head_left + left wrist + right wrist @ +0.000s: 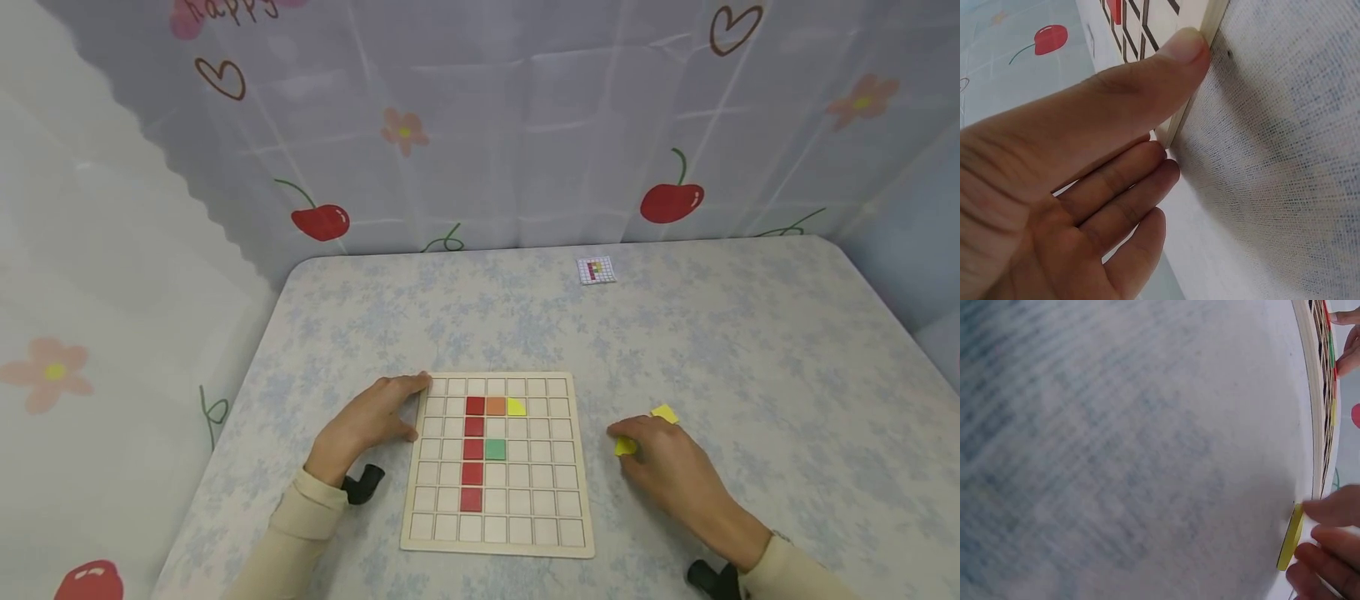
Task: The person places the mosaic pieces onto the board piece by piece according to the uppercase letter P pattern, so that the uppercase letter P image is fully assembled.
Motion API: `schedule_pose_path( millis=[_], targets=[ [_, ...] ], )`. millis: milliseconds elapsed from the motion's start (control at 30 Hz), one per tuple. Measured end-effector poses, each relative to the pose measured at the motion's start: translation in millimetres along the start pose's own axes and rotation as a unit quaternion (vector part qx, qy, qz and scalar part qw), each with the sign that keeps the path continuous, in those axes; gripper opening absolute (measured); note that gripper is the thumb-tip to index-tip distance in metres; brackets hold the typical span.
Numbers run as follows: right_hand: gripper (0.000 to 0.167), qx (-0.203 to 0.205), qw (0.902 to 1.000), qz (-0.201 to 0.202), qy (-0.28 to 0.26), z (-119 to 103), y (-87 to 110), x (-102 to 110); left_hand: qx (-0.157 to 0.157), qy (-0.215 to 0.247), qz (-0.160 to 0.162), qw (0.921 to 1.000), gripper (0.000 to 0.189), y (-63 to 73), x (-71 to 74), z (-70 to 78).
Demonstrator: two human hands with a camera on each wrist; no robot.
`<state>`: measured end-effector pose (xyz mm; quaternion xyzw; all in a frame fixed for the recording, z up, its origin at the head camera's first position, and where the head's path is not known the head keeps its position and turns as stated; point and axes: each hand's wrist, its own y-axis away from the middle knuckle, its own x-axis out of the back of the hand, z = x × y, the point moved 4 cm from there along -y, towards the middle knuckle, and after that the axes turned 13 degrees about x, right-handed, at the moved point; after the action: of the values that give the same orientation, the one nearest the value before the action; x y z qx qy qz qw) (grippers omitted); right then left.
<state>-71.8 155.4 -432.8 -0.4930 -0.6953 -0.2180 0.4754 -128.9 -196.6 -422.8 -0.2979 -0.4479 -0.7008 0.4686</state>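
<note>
A pale wooden grid board [525, 531] lies in front of me. Several red square tiles [472, 473] form a column on it, an orange square [496, 406] and a yellow quarter-round tile [516, 407] continue the row at its top, and a green square [495, 450] adjoins the column lower down. My left hand [367, 418] rests against the board's left edge, thumb tip on the rim in the left wrist view. Right of the board, my right hand [671, 467] pinches a yellow tile [1291, 537] between thumb and fingers. Another yellow tile [665, 413] shows just beyond that hand, partly covered.
A small card [596, 270] printed with a coloured grid pattern lies near the table's far edge. The table is covered in blue-flowered cloth [450, 317]. A curtain with cherries and flowers [517, 125] hangs behind it. Black wrist mounts [363, 485] show beside both sleeves.
</note>
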Motion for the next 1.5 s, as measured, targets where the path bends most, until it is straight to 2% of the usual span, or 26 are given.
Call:
schedule_pose_path(
  millis=[200,333,700,867,1200,1333,1500],
  targets=[
    [0.026,-0.027,0.9996,-0.005,0.005,3.5,0.8,-1.1,0.008,0.010,-0.003,0.9999,0.082,-0.3,-1.9,-1.3],
    [0.025,-0.018,0.9997,-0.014,0.007,2.5,0.6,-2.0,0.006,0.012,-0.002,0.9999,0.082,-0.2,-2.1,-1.9],
    [0.027,0.004,0.9998,-0.005,0.020,-2.6,3.4,-0.1,-0.005,0.005,0.000,1.0000,0.083,-0.3,0.9,-1.8],
    [0.028,0.025,0.9996,0.004,-0.009,-16.2,-7.3,-1.0,-0.006,0.006,-0.001,1.0000,0.082,-0.1,0.5,-1.6],
    [0.022,0.100,0.9923,-0.048,-0.057,-58.3,-39.1,-28.5,-0.001,0.014,-0.003,0.9999,0.082,0.8,-1.6,-2.7],
    [0.015,0.126,0.9886,-0.055,-0.062,-66.8,-49.1,-39.5,-0.003,0.016,-0.004,0.9999,0.081,1.1,-1.1,-3.1],
    [0.013,0.137,0.9863,-0.059,-0.069,-70.8,-56.0,-47.6,-0.005,0.008,0.001,1.0000,0.081,0.7,0.4,-2.8]
  ],
)
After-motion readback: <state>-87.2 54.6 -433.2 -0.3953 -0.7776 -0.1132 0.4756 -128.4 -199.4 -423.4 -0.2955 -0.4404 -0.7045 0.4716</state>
